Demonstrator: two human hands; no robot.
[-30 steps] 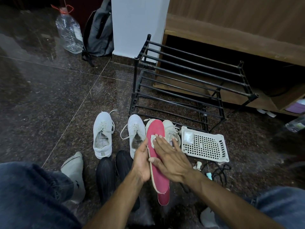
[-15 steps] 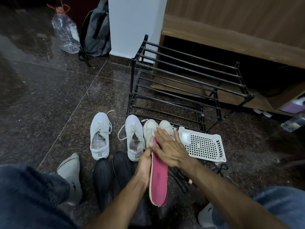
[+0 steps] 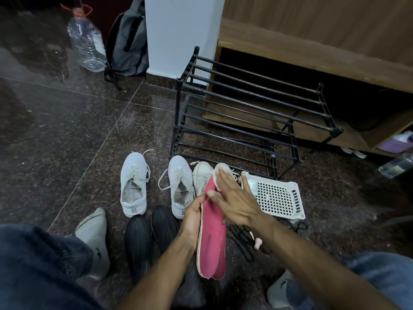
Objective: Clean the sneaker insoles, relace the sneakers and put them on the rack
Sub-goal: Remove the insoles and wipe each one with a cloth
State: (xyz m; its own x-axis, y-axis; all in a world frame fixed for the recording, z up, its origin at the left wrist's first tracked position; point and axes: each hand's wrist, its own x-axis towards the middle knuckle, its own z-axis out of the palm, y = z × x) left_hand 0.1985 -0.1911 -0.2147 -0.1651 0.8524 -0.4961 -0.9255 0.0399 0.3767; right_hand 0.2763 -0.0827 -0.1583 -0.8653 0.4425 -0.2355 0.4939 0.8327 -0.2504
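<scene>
The person sits on the floor with the pink insoles (image 3: 212,238) held up in front of the knees, two of them stacked, toes pointing away. The left hand (image 3: 193,217) grips their left edge, thumb over the top face. The right hand (image 3: 234,198) lies flat across the toe end with straight fingers, a bit of white cloth (image 3: 216,177) showing under the fingertips.

This looks like the wiping step. To do it well, I'd keep the left grip firm near the middle so the soft insole doesn't bend, and press the cloth with the whole flat of the fingers, running lengthways toe to heel. The dark streak near the heel seems to need another pass.

Four white sneakers (image 3: 133,185) wait on the floor just before the empty black rack (image 3: 250,113); a white basket (image 3: 277,198) lies beside them.
</scene>
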